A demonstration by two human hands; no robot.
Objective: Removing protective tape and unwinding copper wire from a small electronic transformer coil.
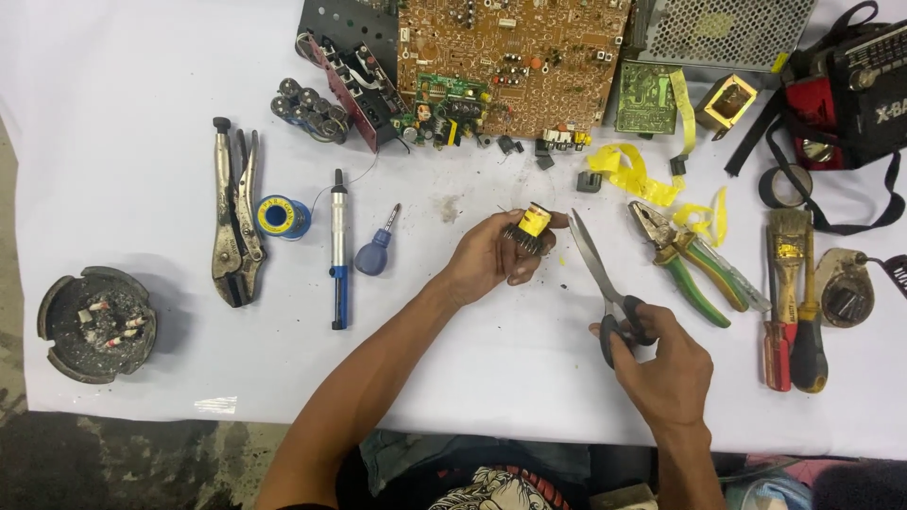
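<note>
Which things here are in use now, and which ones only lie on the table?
In use:
left hand holding yellow-taped part
right hand holding scissors

Lying about:
locking pliers
solder spool
small screwdriver
green pliers
brush
ashtray
circuit board

On the white table lie one pair of locking pliers, one solder spool, one desoldering pump, one stubby blue screwdriver and one ashtray. There are also one pair of green-handled pliers, one paintbrush, one large brown circuit board, one small green board and one red radio. Two hands show, the left with one yellow-taped transformer and the right with one pair of scissors.
</note>
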